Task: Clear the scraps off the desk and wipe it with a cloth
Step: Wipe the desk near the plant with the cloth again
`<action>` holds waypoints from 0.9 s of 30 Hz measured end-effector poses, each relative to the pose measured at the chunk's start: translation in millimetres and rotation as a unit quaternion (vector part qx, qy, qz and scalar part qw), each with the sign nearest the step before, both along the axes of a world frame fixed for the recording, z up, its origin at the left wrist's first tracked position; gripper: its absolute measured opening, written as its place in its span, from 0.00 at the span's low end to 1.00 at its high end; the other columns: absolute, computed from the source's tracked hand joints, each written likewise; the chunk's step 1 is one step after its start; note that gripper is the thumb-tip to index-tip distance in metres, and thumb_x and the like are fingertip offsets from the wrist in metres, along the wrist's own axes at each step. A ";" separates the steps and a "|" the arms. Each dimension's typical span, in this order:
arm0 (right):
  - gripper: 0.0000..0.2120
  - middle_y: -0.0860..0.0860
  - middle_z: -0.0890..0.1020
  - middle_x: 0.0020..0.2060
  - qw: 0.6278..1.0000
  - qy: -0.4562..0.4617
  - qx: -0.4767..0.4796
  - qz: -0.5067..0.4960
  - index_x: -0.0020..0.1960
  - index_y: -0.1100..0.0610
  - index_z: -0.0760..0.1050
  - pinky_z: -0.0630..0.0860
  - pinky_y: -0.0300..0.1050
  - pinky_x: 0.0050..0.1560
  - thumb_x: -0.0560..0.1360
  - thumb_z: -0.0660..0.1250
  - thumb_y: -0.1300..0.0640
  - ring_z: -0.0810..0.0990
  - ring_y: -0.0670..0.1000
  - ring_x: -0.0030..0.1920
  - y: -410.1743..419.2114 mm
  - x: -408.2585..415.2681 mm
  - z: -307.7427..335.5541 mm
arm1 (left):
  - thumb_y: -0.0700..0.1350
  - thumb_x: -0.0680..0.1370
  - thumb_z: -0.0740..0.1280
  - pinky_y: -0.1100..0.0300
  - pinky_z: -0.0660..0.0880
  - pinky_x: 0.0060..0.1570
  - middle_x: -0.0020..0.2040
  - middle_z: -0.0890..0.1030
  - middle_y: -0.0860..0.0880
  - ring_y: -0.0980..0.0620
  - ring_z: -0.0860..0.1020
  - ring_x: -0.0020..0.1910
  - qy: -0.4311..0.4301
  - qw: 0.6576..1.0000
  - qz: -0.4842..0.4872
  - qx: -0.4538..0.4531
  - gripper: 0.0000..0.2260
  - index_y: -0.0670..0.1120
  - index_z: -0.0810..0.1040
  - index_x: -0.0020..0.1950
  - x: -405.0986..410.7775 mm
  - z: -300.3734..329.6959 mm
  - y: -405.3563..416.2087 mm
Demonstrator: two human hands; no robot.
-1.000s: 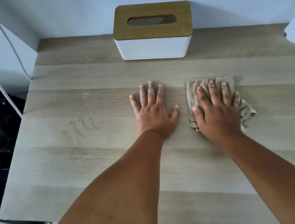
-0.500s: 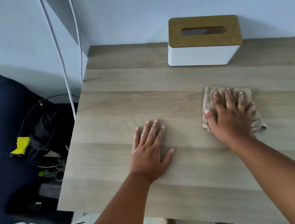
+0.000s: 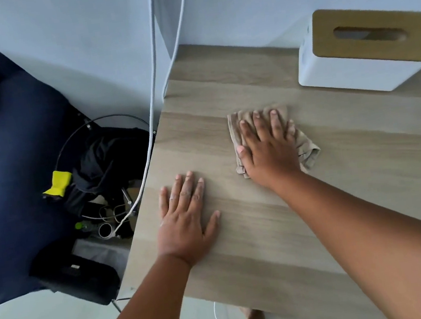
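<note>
Right hand [image 3: 270, 148] flat on beige cloth [image 3: 308, 148], frame centre, fingers slightly spread, pressing it onto wooden desk [image 3: 268, 232]. Cloth crumpled, edges poking out past fingertips and to the right of the palm. Left hand [image 3: 185, 222] palm-down on bare desk lower left of the cloth, near desk's left edge, fingers close together, thumb out. White tissue box [image 3: 348, 72] with wooden lid upper right, apart from cloth. White cables [image 3: 151, 86] hanging along desk's left side.

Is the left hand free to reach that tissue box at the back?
Probably yes: the left hand lies flat and empty, with bare desk toward the tissue box, though the right hand on the cloth sits nearer.
</note>
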State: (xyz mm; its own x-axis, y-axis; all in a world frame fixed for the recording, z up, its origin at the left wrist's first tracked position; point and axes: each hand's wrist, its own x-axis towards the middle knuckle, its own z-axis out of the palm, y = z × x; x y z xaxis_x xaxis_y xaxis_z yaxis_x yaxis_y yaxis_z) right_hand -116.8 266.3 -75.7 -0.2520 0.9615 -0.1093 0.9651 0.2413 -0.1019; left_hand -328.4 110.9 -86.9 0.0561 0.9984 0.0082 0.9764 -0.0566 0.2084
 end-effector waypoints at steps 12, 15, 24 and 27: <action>0.31 0.52 0.61 0.82 0.996 -0.037 0.007 0.077 0.81 0.47 0.63 0.55 0.68 0.78 0.81 0.51 0.37 0.54 0.60 0.83 -91.1 119.0 1.9 | 0.62 0.81 0.57 0.37 0.53 0.79 0.85 0.55 0.47 0.47 0.49 0.84 -0.001 1.000 -0.001 0.002 0.33 0.48 0.60 0.83 -3.2 -2.3 0.7; 0.33 0.53 0.58 0.83 0.995 -0.047 -0.018 -0.089 0.81 0.47 0.60 0.51 0.71 0.78 0.79 0.49 0.36 0.51 0.63 0.82 -62.1 104.5 2.8 | 0.62 0.81 0.57 0.37 0.52 0.79 0.85 0.55 0.47 0.47 0.49 0.84 0.005 1.000 -0.002 0.008 0.33 0.48 0.60 0.83 -4.7 -4.7 0.3; 0.33 0.53 0.57 0.83 0.999 0.028 -0.003 0.031 0.81 0.47 0.61 0.49 0.73 0.76 0.78 0.57 0.36 0.49 0.63 0.83 -152.9 36.9 -2.2 | 0.63 0.81 0.54 0.41 0.47 0.81 0.84 0.55 0.48 0.49 0.47 0.84 0.002 1.000 0.009 -0.015 0.33 0.49 0.58 0.83 -4.4 1.2 -1.0; 0.35 0.51 0.53 0.84 0.996 0.037 -0.006 0.079 0.82 0.47 0.57 0.50 0.73 0.77 0.79 0.58 0.37 0.46 0.62 0.83 -206.1 60.8 -5.6 | 0.64 0.79 0.55 0.40 0.48 0.81 0.84 0.57 0.47 0.48 0.50 0.84 -0.008 1.000 0.013 -0.015 0.35 0.48 0.61 0.82 -1.9 2.4 -2.1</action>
State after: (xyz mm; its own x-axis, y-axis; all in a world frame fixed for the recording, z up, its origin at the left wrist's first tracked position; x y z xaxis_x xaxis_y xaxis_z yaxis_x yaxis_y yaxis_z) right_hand -56.0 60.3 -81.3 -0.4082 0.9077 -0.0971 0.9048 0.3882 -0.1749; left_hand -330.3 108.9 -84.6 0.0293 0.9994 -0.0201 0.9738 -0.0240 0.2260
